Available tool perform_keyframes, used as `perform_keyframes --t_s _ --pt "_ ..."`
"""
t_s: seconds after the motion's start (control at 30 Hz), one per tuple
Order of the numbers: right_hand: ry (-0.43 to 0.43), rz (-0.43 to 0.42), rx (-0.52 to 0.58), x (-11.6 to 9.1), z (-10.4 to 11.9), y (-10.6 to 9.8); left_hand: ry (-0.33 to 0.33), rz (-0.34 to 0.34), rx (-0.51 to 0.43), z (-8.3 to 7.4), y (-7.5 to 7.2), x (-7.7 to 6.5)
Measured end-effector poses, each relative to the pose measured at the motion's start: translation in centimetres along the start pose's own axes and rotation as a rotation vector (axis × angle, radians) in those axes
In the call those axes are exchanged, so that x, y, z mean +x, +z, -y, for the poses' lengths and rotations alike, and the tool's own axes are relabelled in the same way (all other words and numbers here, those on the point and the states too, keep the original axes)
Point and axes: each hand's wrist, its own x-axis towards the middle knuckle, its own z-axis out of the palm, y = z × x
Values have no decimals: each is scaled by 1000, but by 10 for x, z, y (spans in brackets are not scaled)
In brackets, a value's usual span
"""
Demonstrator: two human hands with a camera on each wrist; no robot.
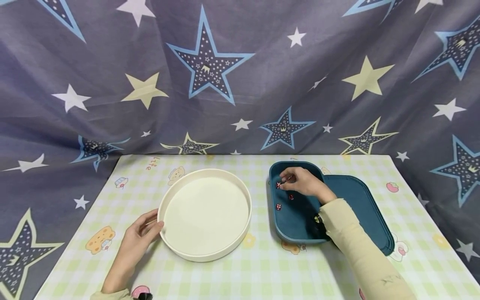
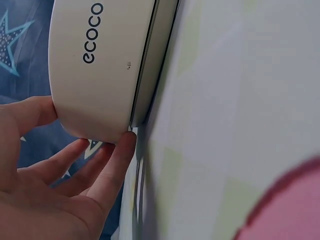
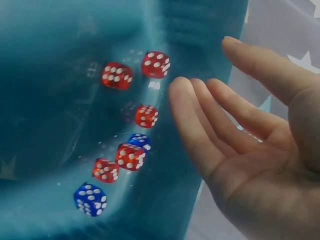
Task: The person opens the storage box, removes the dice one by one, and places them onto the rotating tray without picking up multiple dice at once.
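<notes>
My left hand (image 1: 140, 233) is at the left edge of a round cream tray (image 1: 206, 256). Its thumb lies over the rim, and the other fingers touch the outer wall, which bears the word "ecoco" in the left wrist view. Over a dark blue rectangular container (image 1: 300, 225) reaches my right hand (image 1: 303, 182). In the right wrist view its thumb and fingers (image 3: 182, 107) are apart with nothing between them. Beside the fingertips lies a red die (image 3: 156, 65), among several red dice and two blue dice, one a larger blue die (image 3: 90, 199).
A flat dark blue lid (image 1: 356, 200) lies to the right of the container, partly under the right forearm. A checked cloth with cartoon prints covers the table (image 1: 232, 279). Behind it hangs a star-patterned curtain (image 1: 270, 75).
</notes>
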Motion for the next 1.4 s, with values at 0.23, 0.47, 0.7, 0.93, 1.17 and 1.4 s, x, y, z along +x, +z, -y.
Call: perform_keyframes --t_s 0.23,0.47,0.7,0.93,1.17,1.4 --pt "-23 6 61 7 -14 1 -26 12 -12 -1 -1 0" --pt "-19 -8 55 14 -23 7 -81 14 -8 1 -3 0" --pt "-10 -41 27 20 -26 13 -80 -2 -23 2 -2 0" --pt "-29 -26 52 23 -28 14 -60 -22 -44 -1 1 -1" --pt "-28 -7 53 24 -32 15 -61 -24 -21 -2 2 -1" --pt "-21 -10 62 25 -34 17 -62 -33 -19 0 2 -1"
